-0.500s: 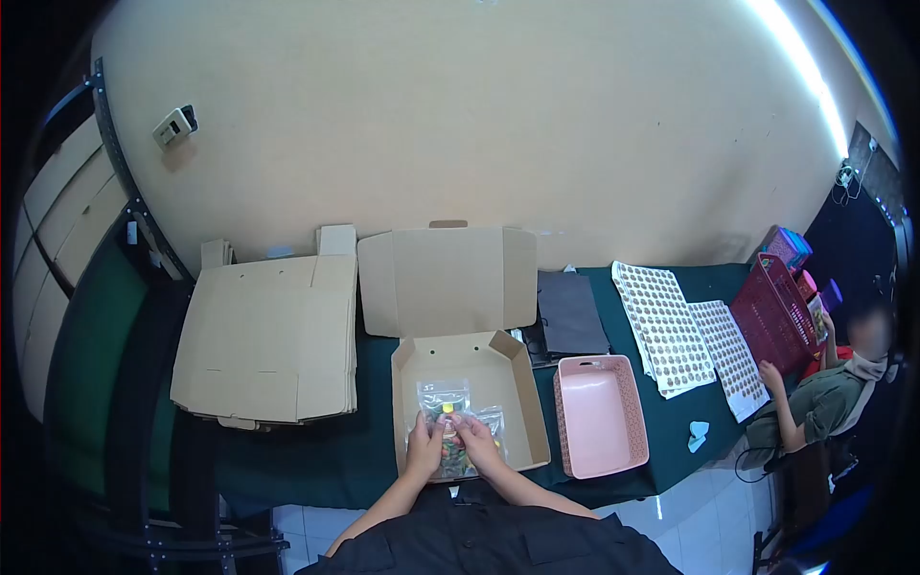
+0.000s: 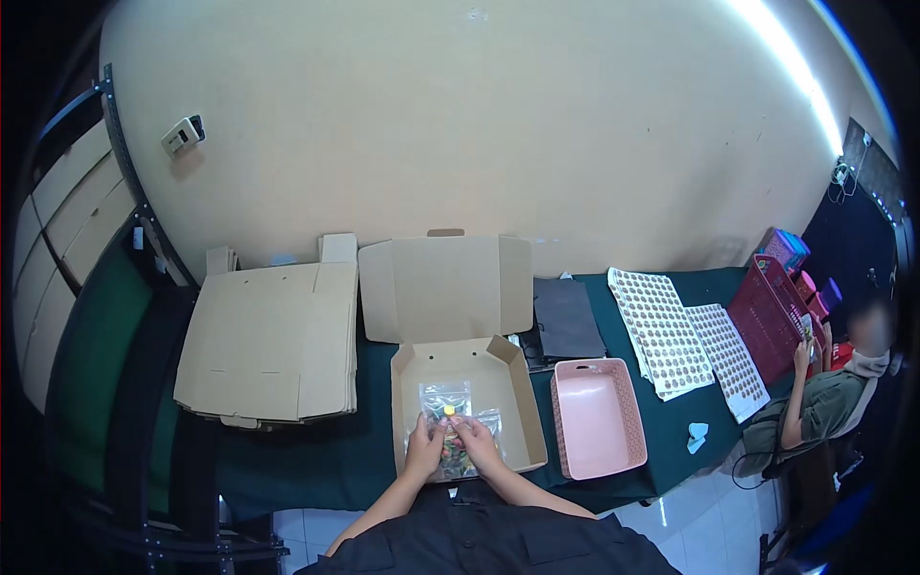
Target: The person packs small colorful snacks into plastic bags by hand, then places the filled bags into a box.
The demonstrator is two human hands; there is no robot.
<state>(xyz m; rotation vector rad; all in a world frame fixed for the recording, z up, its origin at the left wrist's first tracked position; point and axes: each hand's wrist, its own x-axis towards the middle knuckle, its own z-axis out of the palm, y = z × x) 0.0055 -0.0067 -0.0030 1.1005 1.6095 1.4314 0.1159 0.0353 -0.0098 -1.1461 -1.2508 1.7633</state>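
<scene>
An open cardboard box [image 2: 508, 369] lies in front of me on the green table, its lid folded back against the wall. Inside it lie clear plastic bags [image 2: 446, 395] of small colourful items. My left hand [image 2: 425, 445] and my right hand [image 2: 475, 441] meet over the near bag [image 2: 457, 462], both pinching its top edge, where a small yellow piece [image 2: 448, 410] shows between the fingertips.
A stack of flat cardboard blanks [image 2: 268, 340] lies left of the box. To the right stand an empty pink basket [image 2: 596, 418], a dark folder [image 2: 567, 319], patterned sheets [image 2: 666, 331] and a red basket [image 2: 771, 316]. Another person [image 2: 824, 393] sits at the far right end.
My hands stay on the bag and have barely shifted. The person at the right has lifted a hand from the sheets up toward the red basket.
</scene>
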